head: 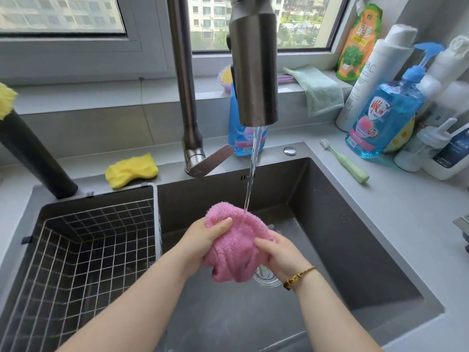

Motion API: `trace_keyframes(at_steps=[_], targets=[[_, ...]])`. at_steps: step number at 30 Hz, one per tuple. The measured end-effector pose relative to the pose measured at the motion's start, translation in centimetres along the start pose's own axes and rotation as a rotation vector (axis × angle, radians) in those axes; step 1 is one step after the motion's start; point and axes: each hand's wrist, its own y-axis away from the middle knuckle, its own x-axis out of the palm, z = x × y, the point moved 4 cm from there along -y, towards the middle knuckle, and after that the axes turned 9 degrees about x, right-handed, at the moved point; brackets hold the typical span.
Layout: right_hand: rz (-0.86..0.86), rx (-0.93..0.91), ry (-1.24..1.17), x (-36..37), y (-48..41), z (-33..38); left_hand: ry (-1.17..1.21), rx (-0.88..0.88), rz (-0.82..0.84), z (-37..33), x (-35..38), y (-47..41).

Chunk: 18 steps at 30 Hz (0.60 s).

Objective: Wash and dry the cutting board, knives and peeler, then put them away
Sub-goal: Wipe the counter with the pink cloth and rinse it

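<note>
Currently cloth (238, 240) sits bunched between both hands over sink (330, 224). Left hand (203, 240) grips its left side, thumb on top; right hand (281, 252) grips its right. Tap (255, 72) stream hits cloth top.

Bright daylight floods in from the window (253, 21) — soft shadows, wide-angle bending at the edges, bottles (446, 67) right slightly blurred.

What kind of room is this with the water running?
Most likely a home kitchen. A tall faucet runs water into a deep dark sink, a wire draining basket sits in its left side, and a blue bottle of what looks like dish soap stands on the counter.
</note>
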Motion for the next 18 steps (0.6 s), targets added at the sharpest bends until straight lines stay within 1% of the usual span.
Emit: trace_keyframes(at_steps=[2,4,6,8,10,11,14,16,18], targets=[[-0.047,-0.021,-0.231,-0.1,0.4,0.1,0.084,0.015,0.003,0.5,-0.2,0.1],[-0.137,0.001,-0.285,-0.1,0.5,-0.2,0.133,0.030,-0.030,1.2,-0.1,-0.1],[-0.290,-0.037,-0.186,0.0,0.4,-0.4,0.158,0.013,-0.093,1.8,0.1,-0.6],[-0.451,-0.157,-0.038,0.7,0.8,0.0,0.171,0.003,-0.168,1.8,0.9,-0.8],[-0.531,-0.264,0.072,2.3,1.3,0.3,0.156,0.040,-0.244,1.8,1.8,-1.1],[-0.543,-0.281,0.118,3.2,1.3,0.4,0.085,0.075,-0.286,1.7,2.3,-1.1],[-0.593,-0.227,0.209,4.1,0.5,0.7,-0.168,0.136,-0.406,1.1,3.6,-0.1],[-0.643,-0.157,0.187,3.4,-0.2,0.8,-0.226,0.137,-0.402,1.4,4.0,0.2],[-0.644,-0.159,0.201,3.8,0.1,0.4,-0.250,0.133,-0.405,1.5,3.4,-0.1]])
